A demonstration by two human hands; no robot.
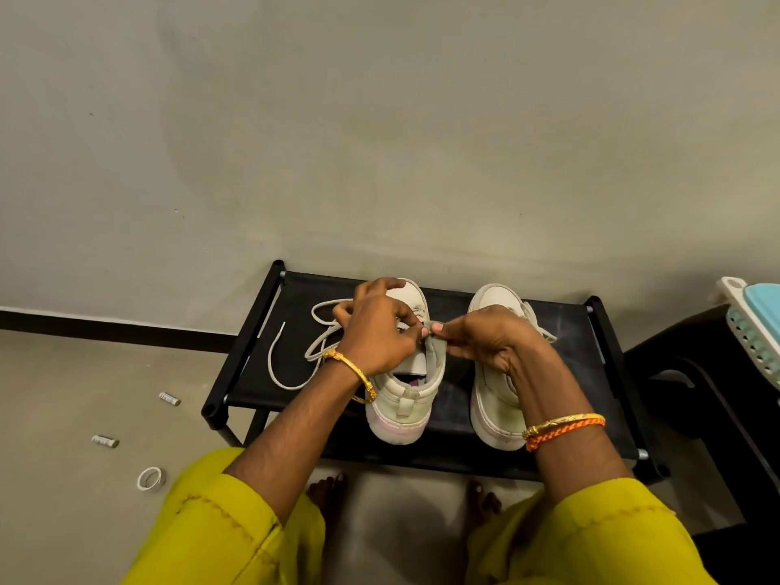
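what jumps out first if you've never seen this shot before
At the centre, over a white sneaker on a black shoe rack, the left hand grips the loose shoelace, which trails off to the left, while the right hand pinches the sneaker's tongue. A second sneaker stands just to the right, and bright yellow sleeves fill the bottom edge.
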